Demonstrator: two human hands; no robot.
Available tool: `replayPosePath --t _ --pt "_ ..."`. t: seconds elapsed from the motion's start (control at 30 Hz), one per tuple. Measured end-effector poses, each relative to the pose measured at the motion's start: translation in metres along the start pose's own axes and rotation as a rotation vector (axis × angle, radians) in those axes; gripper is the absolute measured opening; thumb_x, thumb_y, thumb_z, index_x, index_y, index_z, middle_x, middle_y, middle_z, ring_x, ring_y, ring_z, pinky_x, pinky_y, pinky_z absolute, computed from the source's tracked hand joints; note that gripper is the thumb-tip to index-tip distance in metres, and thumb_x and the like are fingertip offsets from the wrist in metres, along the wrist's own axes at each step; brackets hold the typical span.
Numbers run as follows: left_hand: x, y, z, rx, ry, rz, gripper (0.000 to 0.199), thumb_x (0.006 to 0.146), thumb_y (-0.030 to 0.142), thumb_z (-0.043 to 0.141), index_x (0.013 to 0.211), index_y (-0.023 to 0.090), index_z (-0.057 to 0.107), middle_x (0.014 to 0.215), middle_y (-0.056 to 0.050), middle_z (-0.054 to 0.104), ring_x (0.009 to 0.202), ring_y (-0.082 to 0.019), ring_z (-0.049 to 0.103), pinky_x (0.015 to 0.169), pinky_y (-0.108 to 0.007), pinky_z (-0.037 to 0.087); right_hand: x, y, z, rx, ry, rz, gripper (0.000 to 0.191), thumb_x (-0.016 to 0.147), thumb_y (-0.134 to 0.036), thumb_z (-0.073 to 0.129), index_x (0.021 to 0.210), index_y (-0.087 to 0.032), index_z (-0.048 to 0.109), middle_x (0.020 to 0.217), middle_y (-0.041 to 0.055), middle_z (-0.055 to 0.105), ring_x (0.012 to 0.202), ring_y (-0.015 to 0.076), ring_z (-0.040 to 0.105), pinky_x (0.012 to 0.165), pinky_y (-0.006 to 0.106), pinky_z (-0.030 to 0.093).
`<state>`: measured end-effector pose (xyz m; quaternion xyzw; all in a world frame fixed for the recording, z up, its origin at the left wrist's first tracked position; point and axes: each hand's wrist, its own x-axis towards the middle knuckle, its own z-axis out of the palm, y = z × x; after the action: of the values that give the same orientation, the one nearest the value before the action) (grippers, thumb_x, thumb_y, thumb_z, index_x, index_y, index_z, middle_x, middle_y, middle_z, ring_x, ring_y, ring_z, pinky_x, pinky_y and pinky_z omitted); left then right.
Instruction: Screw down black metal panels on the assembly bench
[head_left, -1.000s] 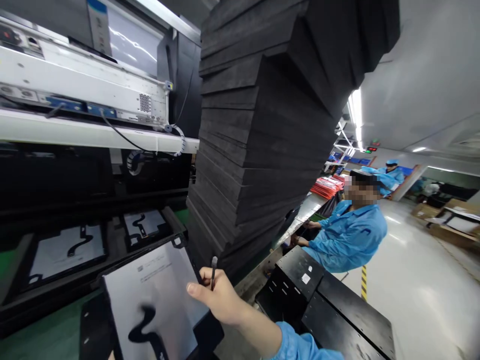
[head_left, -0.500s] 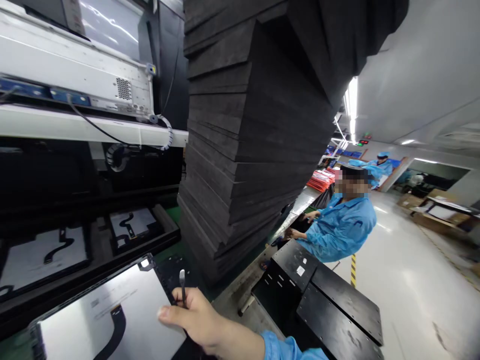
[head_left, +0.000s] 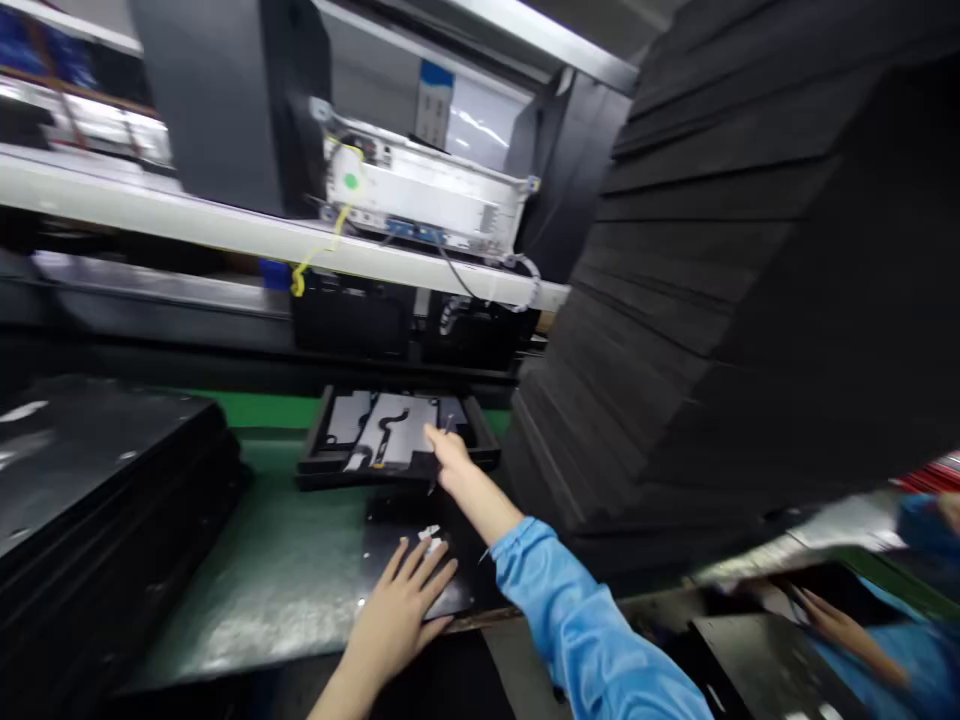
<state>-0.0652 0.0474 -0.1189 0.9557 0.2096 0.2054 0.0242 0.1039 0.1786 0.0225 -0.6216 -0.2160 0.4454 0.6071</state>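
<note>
Silver-grey and flat, a panel (head_left: pixel 409 430) with a curling black ribbon cable (head_left: pixel 386 425) lies over a black tray (head_left: pixel 322 432), partly covering the panels within; it is the centre for the clock directions here, twelve pointing away from the person. At four o'clock the right hand (head_left: pixel 452 458) is closed at the panel's edge, a thin tool (head_left: pixel 448 424) also in its grip; the undersides of its fingers are hidden and blur softens the hold. At six o'clock the left hand (head_left: pixel 397 610) is spread wide with nothing in it, above a dark plate (head_left: pixel 382 515) with white labels (head_left: pixel 429 533) that the fingers partly cover; whether it touches the plate cannot be told.

At two o'clock a tall stack of matt black foam sheets (head_left: pixel 660 290) leans in, its top cut off, blocking the view behind. At nine, a black box-like stack (head_left: pixel 97 460) runs out of view. The glossy green mat (head_left: pixel 277 550) shows at eight. At twelve, a white metal unit (head_left: pixel 427 190) sits on a pale shelf (head_left: pixel 247 240), with a yellow cord (head_left: pixel 319 258) hanging at eleven. Far off at four, a co-worker's hand (head_left: pixel 832 620) is too blurred to read.
</note>
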Motion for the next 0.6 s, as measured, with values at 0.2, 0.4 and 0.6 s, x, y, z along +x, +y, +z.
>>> replayPosePath --t 0.2,0.4,0.6 --pt "0.005 -0.002 0.006 -0.117 0.013 -0.036 0.075 0.1 0.059 0.07 0.167 0.036 0.046 0.175 -0.004 0.042 0.161 -0.035 0.042 0.133 -0.064 0.037 0.096 -0.085 -0.009 -0.244 0.151 -0.116 0.021 0.104 -0.031 0.076 0.094 -0.013 0.068 0.091 -0.0001 0.07 0.076 0.0122 0.066 0.073 0.028 0.059" --pt "0.005 -0.002 0.004 -0.131 0.028 -0.025 0.074 0.102 0.064 0.065 0.167 0.033 0.047 0.173 -0.005 0.045 0.159 -0.037 0.044 0.132 -0.065 0.04 0.134 -0.114 -0.038 -0.397 0.15 -0.114 0.018 0.105 -0.028 0.075 0.099 -0.012 0.07 0.094 0.0016 0.072 0.08 0.0131 0.069 0.075 0.028 0.061" --pt "0.007 -0.005 -0.006 -0.178 0.022 -0.035 0.076 0.101 0.064 0.067 0.167 0.032 0.047 0.173 -0.006 0.046 0.159 -0.037 0.045 0.134 -0.063 0.037 0.134 -0.09 -0.001 -0.377 -0.011 -0.086 0.019 0.105 -0.029 0.076 0.098 -0.012 0.072 0.087 -0.0002 0.071 0.071 0.0112 0.067 0.068 0.025 0.059"
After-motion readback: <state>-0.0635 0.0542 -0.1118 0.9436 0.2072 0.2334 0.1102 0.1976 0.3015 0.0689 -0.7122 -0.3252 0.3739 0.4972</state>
